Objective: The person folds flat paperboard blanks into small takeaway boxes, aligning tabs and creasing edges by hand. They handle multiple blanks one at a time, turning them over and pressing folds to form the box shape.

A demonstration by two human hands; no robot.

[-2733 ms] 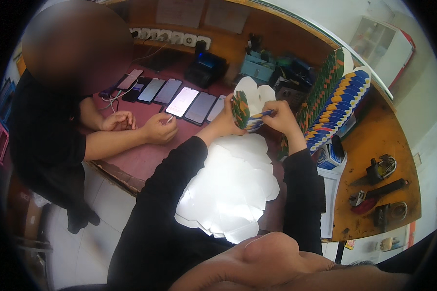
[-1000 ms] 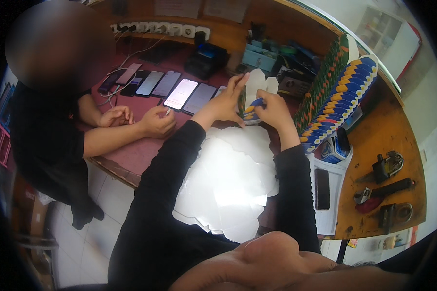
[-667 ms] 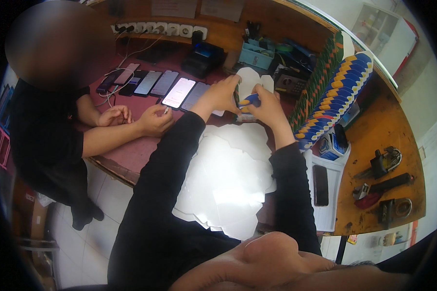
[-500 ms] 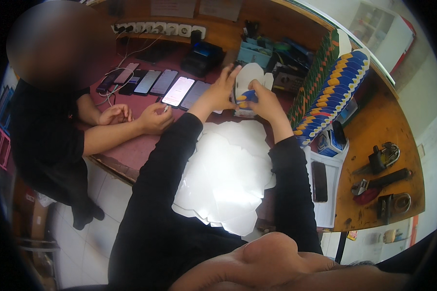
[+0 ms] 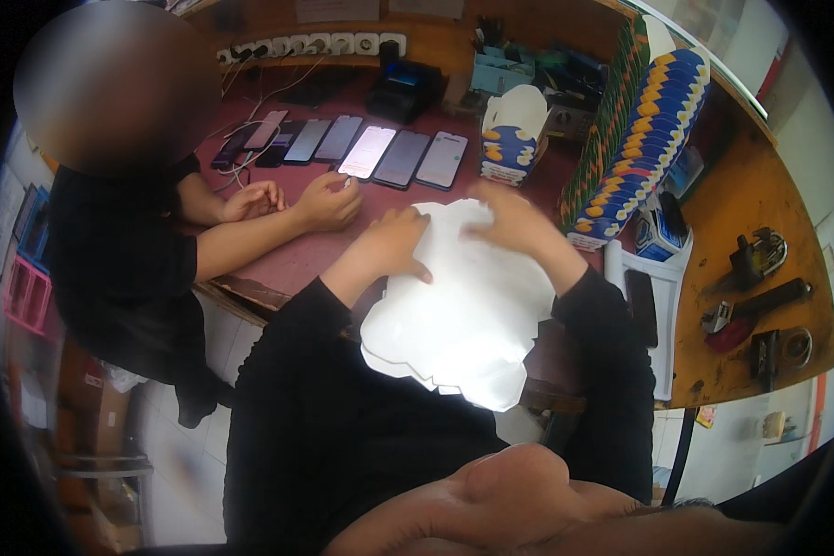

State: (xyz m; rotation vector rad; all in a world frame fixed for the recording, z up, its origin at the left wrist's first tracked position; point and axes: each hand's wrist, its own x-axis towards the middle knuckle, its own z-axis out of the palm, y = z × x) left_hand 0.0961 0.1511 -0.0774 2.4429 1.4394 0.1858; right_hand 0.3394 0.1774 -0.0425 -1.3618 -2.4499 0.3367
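A pile of flat white card box blanks (image 5: pixel 463 306) lies before me at the table's near edge, white faces up. My left hand (image 5: pixel 394 248) rests on the pile's upper left edge, fingers spread and thumb over the white card. Over the upper right part of the pile is my right hand (image 5: pixel 517 222), its fingers smeared by motion. Beyond it stands a short nested stack of folded paper boxes (image 5: pixel 511 148), white inside with blue and yellow outside. Neither hand touches that stack.
Long leaning stacks of nested blue-yellow boxes (image 5: pixel 639 148) and green-orange boxes (image 5: pixel 607 120) stand at right. Several phones (image 5: pixel 371 151) lie in a row on the red tabletop. Another person's hand (image 5: pixel 329 202) is at left. Padlocks and a wrench (image 5: pixel 760 304) lie at right.
Both hands have left the short box stack and come back toward me onto the white blanks. The stack now stands alone on the table. The view has shifted slightly.
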